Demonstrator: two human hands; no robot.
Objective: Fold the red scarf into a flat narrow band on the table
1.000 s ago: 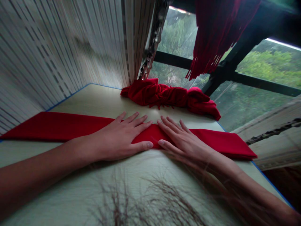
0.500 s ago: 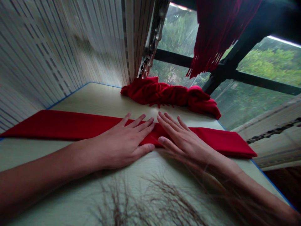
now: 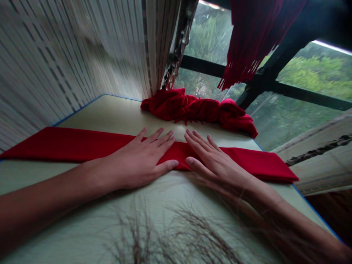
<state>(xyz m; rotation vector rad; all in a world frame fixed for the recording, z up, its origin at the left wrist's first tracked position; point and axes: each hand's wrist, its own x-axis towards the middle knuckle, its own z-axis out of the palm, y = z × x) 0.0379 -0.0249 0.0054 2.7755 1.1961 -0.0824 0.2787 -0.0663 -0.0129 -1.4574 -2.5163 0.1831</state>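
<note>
A long red cloth [image 3: 74, 145], folded into a flat band like a scarf, stretches across the pale table [image 3: 165, 205] from its left side to its right edge. My left hand [image 3: 143, 157] lies flat on the middle of the band, fingers spread and thumb pointing right. Just to the right, my right hand [image 3: 210, 156] rests on the same cloth with its fingers stretched out. A narrow strip of red shows between the two hands. Neither hand grips anything.
A crumpled red scarf with fringe [image 3: 198, 108] lies at the table's far edge. Another fringed red cloth [image 3: 253, 40] hangs before the window [image 3: 310, 73]. A striped curtain [image 3: 82, 55] borders the left side. Strands of hair [image 3: 178, 238] cross the near view.
My left hand has slid slightly left, widening the gap between the hands. My right hand and the folded cloth look nearly the same.
</note>
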